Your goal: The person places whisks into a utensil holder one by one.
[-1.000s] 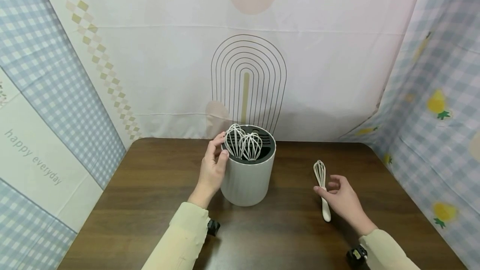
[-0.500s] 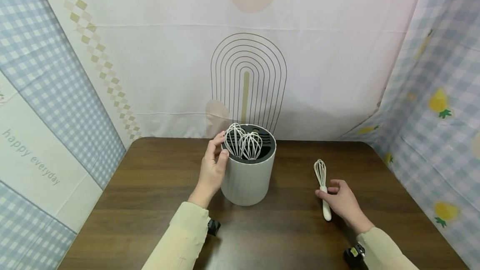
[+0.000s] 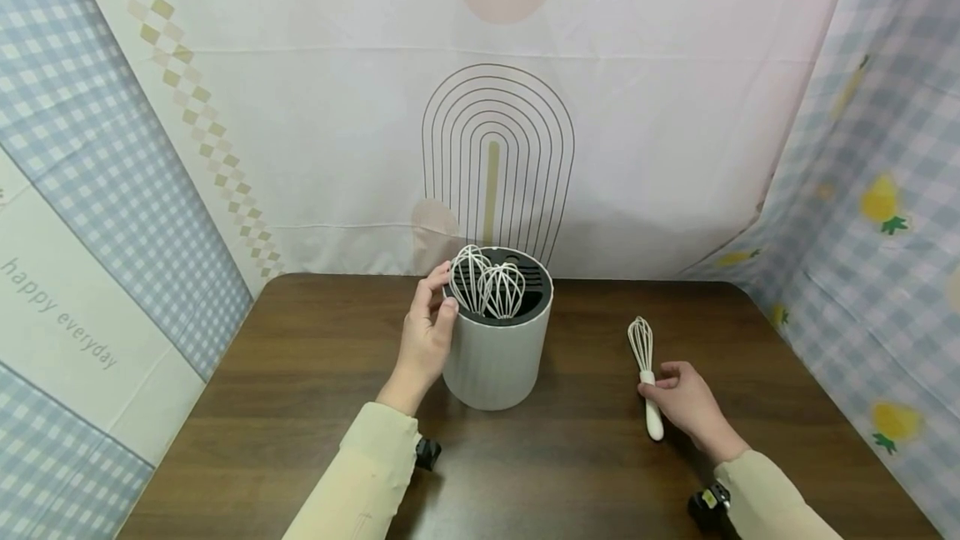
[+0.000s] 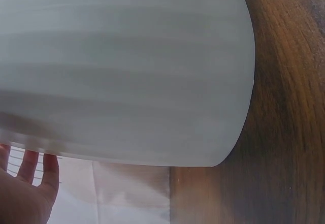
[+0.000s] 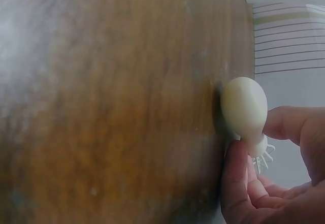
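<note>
A white utensil holder (image 3: pixel 491 365) with a black slotted top stands upright on the wooden table. Two white whisks, a left one (image 3: pixel 468 277) and a right one (image 3: pixel 502 290), stick up out of it, wire heads uppermost. My left hand (image 3: pixel 425 344) holds the holder's left side near the rim, thumb in front and fingers behind. In the left wrist view, fingertips (image 4: pixel 51 165) of that hand touch the holder's wall (image 4: pixel 127 82). To the right lies a smaller white whisk (image 3: pixel 651 419). My right hand (image 3: pixel 690 402) pinches its handle (image 5: pixel 245 107) between thumb and fingers.
The brown wooden table (image 3: pixel 315 407) ends at a back edge against a pale printed cloth (image 3: pixel 637 148). Blue checked cloths hang at the left (image 3: pixel 90 107) and at the right (image 3: pixel 847 273).
My right hand has shifted slightly right, and its fingers have closed in on the small whisk's handle. The left hand and the holder stay where they were.
</note>
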The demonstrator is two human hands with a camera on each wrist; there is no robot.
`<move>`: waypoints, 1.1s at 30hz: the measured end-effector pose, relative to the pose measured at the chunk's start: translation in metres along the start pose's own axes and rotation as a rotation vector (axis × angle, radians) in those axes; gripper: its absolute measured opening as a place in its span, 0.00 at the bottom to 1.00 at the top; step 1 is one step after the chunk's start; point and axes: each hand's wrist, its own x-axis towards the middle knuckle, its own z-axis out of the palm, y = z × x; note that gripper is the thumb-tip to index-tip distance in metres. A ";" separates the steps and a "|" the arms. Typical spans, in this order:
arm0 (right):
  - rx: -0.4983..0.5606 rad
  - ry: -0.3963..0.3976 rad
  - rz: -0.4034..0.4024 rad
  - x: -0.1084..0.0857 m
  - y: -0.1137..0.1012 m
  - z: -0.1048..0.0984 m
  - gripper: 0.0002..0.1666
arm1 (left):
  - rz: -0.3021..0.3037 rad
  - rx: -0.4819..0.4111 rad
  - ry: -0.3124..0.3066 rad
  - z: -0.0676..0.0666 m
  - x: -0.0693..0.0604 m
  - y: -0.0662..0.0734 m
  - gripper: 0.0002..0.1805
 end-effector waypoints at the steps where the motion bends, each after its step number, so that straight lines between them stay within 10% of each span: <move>1: -0.001 -0.001 0.002 0.001 0.000 0.000 0.43 | -0.001 0.000 -0.001 0.000 0.000 0.000 0.19; 19: 0.055 -0.023 0.006 0.004 -0.002 -0.001 0.33 | 0.007 0.012 -0.011 -0.001 0.000 -0.002 0.20; 33: 0.078 0.023 -0.122 -0.006 -0.046 -0.010 0.29 | -0.005 0.014 -0.001 0.000 0.000 -0.002 0.20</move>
